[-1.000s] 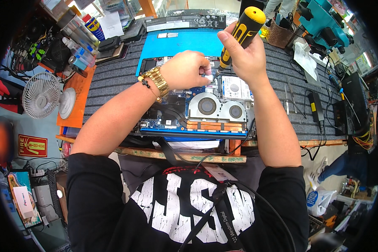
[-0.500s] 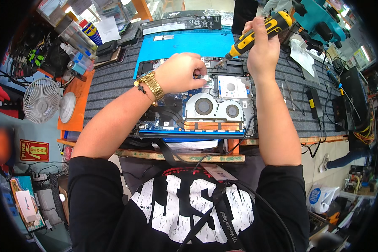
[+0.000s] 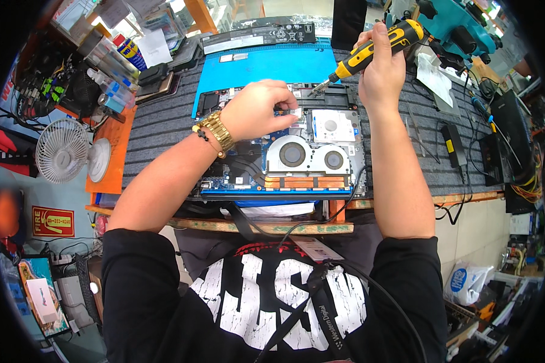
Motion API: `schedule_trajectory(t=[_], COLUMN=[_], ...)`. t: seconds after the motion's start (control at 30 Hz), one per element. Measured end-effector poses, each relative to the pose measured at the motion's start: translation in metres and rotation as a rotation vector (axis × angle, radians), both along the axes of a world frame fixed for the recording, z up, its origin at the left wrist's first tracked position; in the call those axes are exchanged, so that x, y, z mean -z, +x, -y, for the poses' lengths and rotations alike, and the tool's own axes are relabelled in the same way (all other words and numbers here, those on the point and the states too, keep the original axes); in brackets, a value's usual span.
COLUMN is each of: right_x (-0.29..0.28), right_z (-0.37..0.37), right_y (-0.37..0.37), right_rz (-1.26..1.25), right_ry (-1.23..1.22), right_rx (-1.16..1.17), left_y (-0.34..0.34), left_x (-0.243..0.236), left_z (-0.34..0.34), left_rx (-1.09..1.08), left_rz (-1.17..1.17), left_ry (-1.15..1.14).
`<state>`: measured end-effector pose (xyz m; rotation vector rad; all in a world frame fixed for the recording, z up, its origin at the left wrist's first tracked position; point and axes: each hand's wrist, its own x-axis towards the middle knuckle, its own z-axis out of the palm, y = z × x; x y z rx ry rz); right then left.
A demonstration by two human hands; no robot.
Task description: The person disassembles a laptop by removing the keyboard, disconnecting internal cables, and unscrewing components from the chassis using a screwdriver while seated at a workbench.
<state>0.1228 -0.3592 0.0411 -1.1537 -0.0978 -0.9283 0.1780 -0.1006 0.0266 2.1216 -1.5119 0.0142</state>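
Observation:
An opened laptop base [image 3: 248,163] lies on the table with its inside showing. My right hand [image 3: 381,81] is wrapped round a yellow and black screwdriver [image 3: 369,54], thumb along the top. Its thin shaft slants down to the left, and the tip is at the laptop's far edge. My left hand [image 3: 257,110] hovers low over the circuit board, fingers curled but apart from the thumb. A small silvery part [image 3: 297,114] shows by those fingertips; whether they touch it I cannot tell. Nearer me are two fans [image 3: 292,155] with copper heat pipes, and a silvery drive [image 3: 334,126] right of centre.
Behind the laptop is a blue mat [image 3: 266,66], with a black laptop battery [image 3: 260,37] across its far end. A white fan [image 3: 62,151] and bottles [image 3: 118,91] stand left. Tweezers [image 3: 416,127], a black adapter [image 3: 453,145] and cables lie right. A teal device [image 3: 460,24] stands far right.
The fingers of my left hand have spread a little from the thumb. My right hand and the screwdriver have barely shifted; the whole view has moved slightly.

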Motion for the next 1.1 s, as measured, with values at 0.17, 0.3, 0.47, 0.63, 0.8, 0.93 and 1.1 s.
schedule_trajectory(t=[0.17, 0.3, 0.47, 0.63, 0.8, 0.93, 1.1], right_x=[-0.001, 0.001, 0.005, 0.005, 0.005, 0.008, 0.012], right_z=[0.005, 0.011, 0.013, 0.008, 0.011, 0.013, 0.014], right_y=[-0.002, 0.000, 0.004, 0.007, 0.004, 0.003, 0.007], right_rz=[-0.018, -0.024, -0.056, -0.062, -0.088, -0.133, -0.119], right_ry=[0.057, 0.106, 0.111, 0.172, 0.185, 0.195, 0.245], right_rx=[0.027, 0.050, 0.071, 0.076, 0.088, 0.097, 0.089], left_y=[0.008, 0.045, 0.123, 0.184, 0.190, 0.148, 0.060], left_x=[-0.007, -0.019, -0.026, -0.015, -0.008, -0.026, -0.042], left_z=[0.001, -0.012, -0.034, -0.065, -0.064, -0.036, 0.004], left_rx=[0.007, -0.006, -0.357, -0.597, -0.654, -0.543, 0.036], left_rz=[0.088, 0.297, 0.260, 0.224, 0.212, 0.212, -0.115], left_ry=[0.033, 0.098, 0.063, 0.182, 0.274, 0.055, -0.008])
